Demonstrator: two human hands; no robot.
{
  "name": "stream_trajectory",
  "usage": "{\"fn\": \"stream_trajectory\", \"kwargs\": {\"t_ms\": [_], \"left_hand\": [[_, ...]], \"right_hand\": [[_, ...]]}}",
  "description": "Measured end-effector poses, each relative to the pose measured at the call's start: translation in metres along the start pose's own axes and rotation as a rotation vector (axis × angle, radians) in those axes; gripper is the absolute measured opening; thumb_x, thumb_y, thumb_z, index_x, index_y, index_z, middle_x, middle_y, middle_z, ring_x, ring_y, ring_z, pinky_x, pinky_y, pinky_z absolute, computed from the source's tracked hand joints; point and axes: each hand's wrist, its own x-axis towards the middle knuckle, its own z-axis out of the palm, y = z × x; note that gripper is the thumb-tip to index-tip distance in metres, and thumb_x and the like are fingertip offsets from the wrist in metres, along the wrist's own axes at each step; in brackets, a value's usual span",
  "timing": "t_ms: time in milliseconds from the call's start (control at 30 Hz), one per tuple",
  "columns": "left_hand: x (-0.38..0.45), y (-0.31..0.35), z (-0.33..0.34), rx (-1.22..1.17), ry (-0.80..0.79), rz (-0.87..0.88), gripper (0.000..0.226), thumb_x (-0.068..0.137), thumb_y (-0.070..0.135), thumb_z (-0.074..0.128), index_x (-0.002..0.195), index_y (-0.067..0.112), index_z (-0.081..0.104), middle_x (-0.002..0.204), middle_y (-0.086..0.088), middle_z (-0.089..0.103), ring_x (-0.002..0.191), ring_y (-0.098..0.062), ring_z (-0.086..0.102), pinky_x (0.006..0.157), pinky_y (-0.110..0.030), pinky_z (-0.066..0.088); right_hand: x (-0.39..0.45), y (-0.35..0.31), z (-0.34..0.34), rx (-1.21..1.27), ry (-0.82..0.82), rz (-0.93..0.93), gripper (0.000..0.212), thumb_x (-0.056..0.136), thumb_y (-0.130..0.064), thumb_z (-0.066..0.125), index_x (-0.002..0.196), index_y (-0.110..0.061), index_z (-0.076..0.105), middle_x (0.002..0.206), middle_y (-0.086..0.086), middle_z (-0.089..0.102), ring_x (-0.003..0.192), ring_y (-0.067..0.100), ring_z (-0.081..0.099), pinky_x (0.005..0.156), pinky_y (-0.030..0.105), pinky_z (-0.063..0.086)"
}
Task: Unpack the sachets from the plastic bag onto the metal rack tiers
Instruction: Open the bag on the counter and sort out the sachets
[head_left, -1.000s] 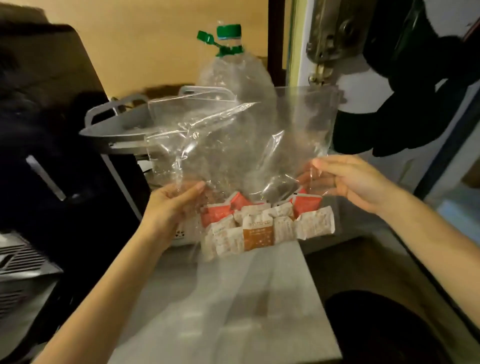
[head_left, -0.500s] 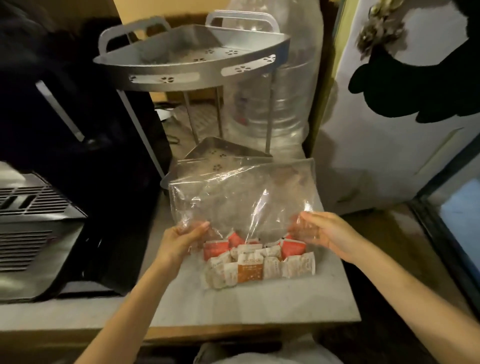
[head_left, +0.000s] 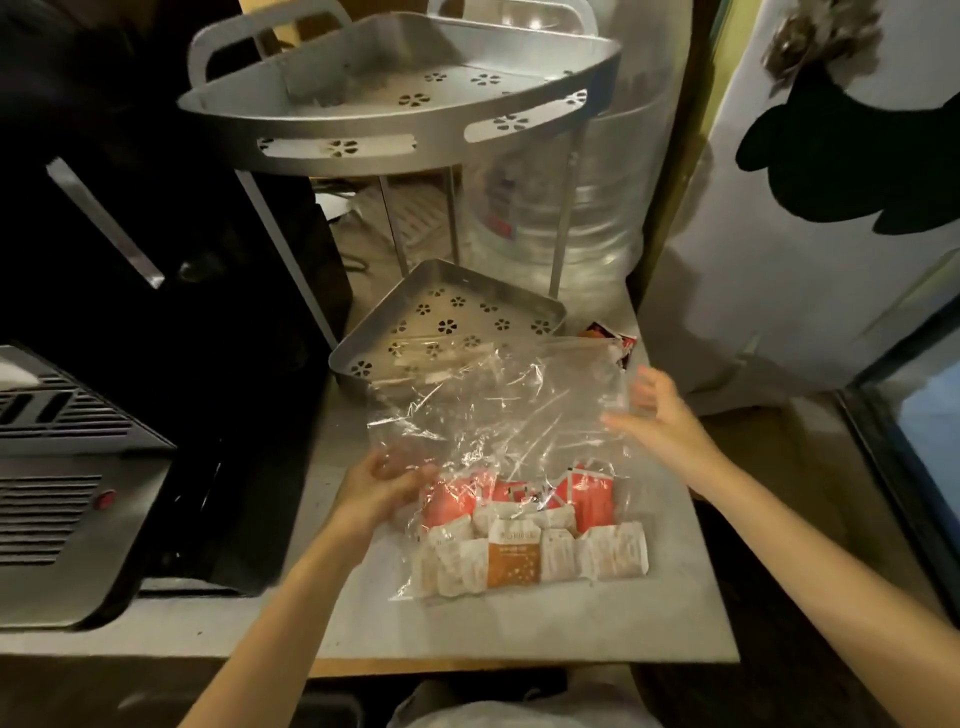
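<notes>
My left hand (head_left: 382, 480) pinches the left edge of the clear plastic bag (head_left: 498, 415), fingers curled onto the film with the thumb side up, just left of the red packets. My right hand (head_left: 657, 418) is spread and loose at the bag's right edge, fingers pointing left and up; the fingertips are at the film, but motion blur keeps me from telling whether they grip it. Both forearms reach in from the near edge, the left one angled right, the right one angled left. The bag lies on the grey countertop (head_left: 519, 623), its mouth end crumpled and lifted toward the far side, overlapping the near rim of the lower rack tier (head_left: 447, 312). The sachets (head_left: 530, 540) sit bunched in the near end of the bag: about three red ones in the far row, one orange one in the middle, and roughly seven white ones around it, though overlaps make the count uncertain. The metal rack has two tiers; the upper tier (head_left: 405, 98) stands above on thin legs. A large water bottle (head_left: 597, 208) stands behind the rack on the right.
</notes>
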Motion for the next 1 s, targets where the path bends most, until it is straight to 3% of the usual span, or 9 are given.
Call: {"fn": "stream_trajectory", "kwargs": {"t_ms": [67, 133, 267, 367, 533, 633, 733, 833, 1000], "left_hand": [[0.000, 0.001, 0.002, 0.030, 0.017, 0.008, 0.031, 0.073, 0.013, 0.074, 0.099, 0.017, 0.058, 0.103, -0.006, 0.066, 0.083, -0.015, 0.066, 0.064, -0.019, 0.052], [0.000, 0.002, 0.005, 0.035, 0.020, 0.024, 0.034, 0.075, 0.011, 0.072, 0.106, 0.011, 0.059, 0.096, -0.005, 0.068, 0.072, -0.008, 0.067, 0.055, -0.014, 0.051], [0.004, 0.000, 0.004, 0.002, 0.027, 0.017, 0.042, 0.073, 0.013, 0.074, 0.112, 0.012, 0.058, 0.102, -0.007, 0.069, 0.084, -0.016, 0.069, 0.068, -0.023, 0.053], [0.008, 0.001, 0.004, -0.025, 0.033, 0.009, 0.034, 0.071, 0.014, 0.075, 0.099, 0.023, 0.059, 0.105, -0.005, 0.068, 0.090, -0.020, 0.068, 0.074, -0.028, 0.053], [0.012, 0.008, 0.008, -0.024, 0.057, 0.005, 0.026, 0.073, 0.011, 0.074, 0.089, 0.020, 0.057, 0.097, -0.001, 0.066, 0.081, -0.015, 0.065, 0.056, -0.020, 0.051], [0.014, 0.010, 0.010, -0.080, 0.051, -0.016, 0.028, 0.074, 0.005, 0.071, 0.093, 0.016, 0.055, 0.092, -0.001, 0.066, 0.078, -0.014, 0.067, 0.060, -0.021, 0.053], [0.017, 0.008, 0.011, -0.073, 0.047, -0.011, 0.021, 0.075, 0.003, 0.070, 0.090, 0.006, 0.055, 0.085, -0.005, 0.067, 0.063, -0.006, 0.068, 0.052, -0.016, 0.052], [0.018, 0.009, 0.012, -0.065, 0.055, -0.004, 0.020, 0.075, 0.007, 0.071, 0.089, 0.007, 0.057, 0.085, -0.006, 0.069, 0.063, -0.007, 0.067, 0.051, -0.014, 0.050], [0.018, 0.012, 0.012, -0.062, 0.033, -0.003, 0.037, 0.074, 0.015, 0.072, 0.104, 0.002, 0.056, 0.093, -0.013, 0.067, 0.071, -0.019, 0.066, 0.053, -0.019, 0.053]], "right_hand": [[0.008, -0.020, 0.001, -0.168, 0.032, -0.214, 0.084, 0.077, -0.019, 0.073, 0.144, -0.019, 0.023, 0.148, 0.005, 0.032, 0.136, 0.020, 0.030, 0.103, 0.026, 0.027], [0.019, -0.042, 0.008, -0.320, -0.018, -0.356, 0.086, 0.075, -0.024, 0.075, 0.144, -0.019, 0.024, 0.150, 0.006, 0.029, 0.138, 0.021, 0.025, 0.110, 0.033, 0.024], [0.042, -0.076, 0.034, -0.501, -0.216, -0.500, 0.082, 0.071, -0.036, 0.076, 0.140, -0.024, 0.034, 0.147, 0.001, 0.034, 0.136, 0.018, 0.029, 0.109, 0.034, 0.027], [0.058, -0.091, 0.056, -0.602, -0.400, -0.495, 0.083, 0.068, -0.039, 0.078, 0.139, -0.028, 0.035, 0.147, -0.001, 0.035, 0.133, 0.016, 0.033, 0.107, 0.031, 0.030], [0.087, -0.104, 0.073, -0.764, -0.585, -0.378, 0.122, 0.058, -0.043, 0.084, 0.148, -0.026, 0.003, 0.158, 0.000, 0.007, 0.145, 0.021, 0.008, 0.117, 0.040, 0.017], [0.101, -0.110, 0.075, -0.835, -0.662, -0.313, 0.129, 0.054, -0.044, 0.085, 0.148, -0.025, -0.002, 0.158, 0.002, 0.009, 0.144, 0.023, 0.014, 0.116, 0.039, 0.020], [0.105, -0.115, 0.076, -0.862, -0.705, -0.280, 0.121, 0.057, -0.040, 0.085, 0.148, -0.022, 0.007, 0.150, 0.004, 0.032, 0.135, 0.025, 0.035, 0.110, 0.038, 0.033], [0.106, -0.117, 0.076, -0.859, -0.692, -0.330, 0.102, 0.059, -0.039, 0.084, 0.142, -0.016, 0.029, 0.137, 0.002, 0.047, 0.118, 0.018, 0.047, 0.096, 0.028, 0.042], [0.101, -0.117, 0.070, -0.895, -0.696, -0.262, 0.061, 0.058, -0.049, 0.081, 0.104, -0.020, 0.054, 0.099, -0.007, 0.055, 0.094, 0.018, 0.055, 0.067, 0.021, 0.041]]}}
